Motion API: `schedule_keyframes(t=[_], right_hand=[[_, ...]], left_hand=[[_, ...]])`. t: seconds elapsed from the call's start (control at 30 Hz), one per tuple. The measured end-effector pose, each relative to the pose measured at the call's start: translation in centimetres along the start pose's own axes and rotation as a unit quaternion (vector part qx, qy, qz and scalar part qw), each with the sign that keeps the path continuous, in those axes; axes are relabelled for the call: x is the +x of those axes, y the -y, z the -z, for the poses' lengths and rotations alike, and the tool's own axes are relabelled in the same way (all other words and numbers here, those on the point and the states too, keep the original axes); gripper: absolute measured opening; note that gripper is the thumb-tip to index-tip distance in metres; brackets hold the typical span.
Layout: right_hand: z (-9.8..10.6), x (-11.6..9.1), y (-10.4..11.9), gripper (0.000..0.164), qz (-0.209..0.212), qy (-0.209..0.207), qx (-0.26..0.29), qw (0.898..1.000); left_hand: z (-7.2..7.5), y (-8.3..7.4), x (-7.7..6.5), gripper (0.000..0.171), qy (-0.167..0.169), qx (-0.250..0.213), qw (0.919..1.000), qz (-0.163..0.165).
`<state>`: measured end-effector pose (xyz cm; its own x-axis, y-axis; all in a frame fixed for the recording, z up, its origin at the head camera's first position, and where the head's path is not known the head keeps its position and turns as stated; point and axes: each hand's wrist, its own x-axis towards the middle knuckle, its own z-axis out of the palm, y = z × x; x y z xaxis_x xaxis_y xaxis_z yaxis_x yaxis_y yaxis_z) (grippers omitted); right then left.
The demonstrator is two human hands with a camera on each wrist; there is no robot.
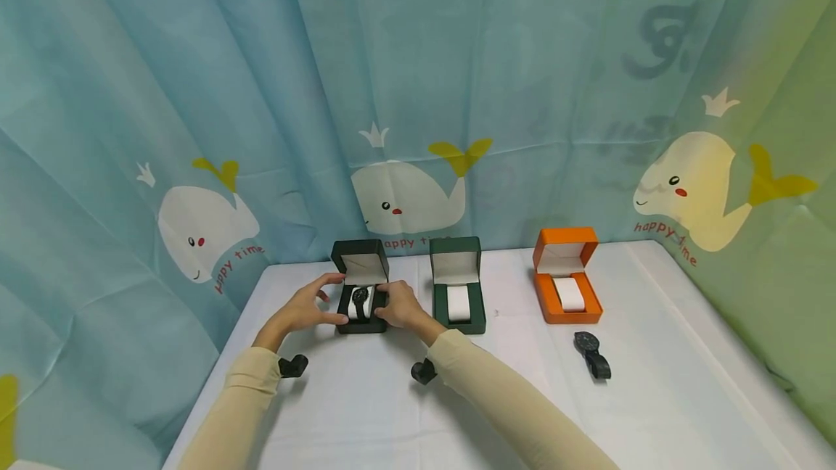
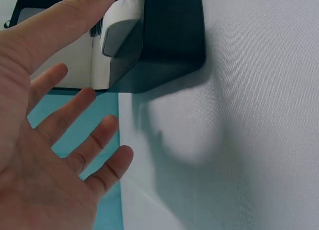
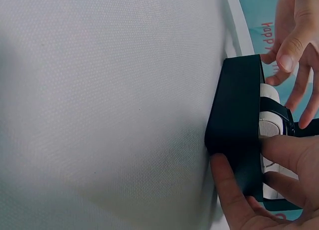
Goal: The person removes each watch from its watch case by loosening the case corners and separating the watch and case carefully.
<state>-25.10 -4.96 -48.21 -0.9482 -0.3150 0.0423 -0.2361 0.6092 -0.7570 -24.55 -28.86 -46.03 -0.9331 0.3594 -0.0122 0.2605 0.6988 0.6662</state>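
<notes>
A dark watch box (image 1: 361, 328) stands with its lid raised at the left of the table. In it, a black watch (image 1: 360, 297) is wrapped round a white cushion (image 3: 270, 126). My left hand (image 1: 302, 310) is at the box's left side, fingers spread apart, its thumb (image 2: 65, 25) right at the front left edge. From the right, my right hand (image 1: 403, 305) grips the box's side wall. In the right wrist view, some of its fingers (image 3: 286, 150) reach over the rim beside the cushion, while another digit lies along the outside.
A green watch box (image 1: 459, 328) with a white cushion stands open to the right. Farther right is an open orange watch box (image 1: 571, 317), also with a white cushion. A second black watch (image 1: 592, 355) lies before it. A whale-print curtain (image 1: 418, 93) hangs behind the white table (image 1: 366, 412).
</notes>
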Motion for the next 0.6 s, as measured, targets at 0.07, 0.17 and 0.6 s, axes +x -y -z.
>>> schedule_keyframes(t=[0.07,0.17,0.6], right_hand=[[-0.02,0.04,0.02,0.047,0.000,0.001,0.000,1.000],[-0.03,0.09,0.02,0.047,-0.002,0.001,-0.002,1.000],[0.03,-0.11,0.17,0.047,-0.008,0.003,0.001,1.000]], left_hand=[[-0.05,-0.08,0.03,0.090,0.000,0.003,1.0000,-0.002],[-0.16,-0.26,0.14,0.089,0.003,0.009,0.9999,-0.004],[-0.35,-0.95,0.79,0.086,0.001,0.040,0.9991,-0.018]])
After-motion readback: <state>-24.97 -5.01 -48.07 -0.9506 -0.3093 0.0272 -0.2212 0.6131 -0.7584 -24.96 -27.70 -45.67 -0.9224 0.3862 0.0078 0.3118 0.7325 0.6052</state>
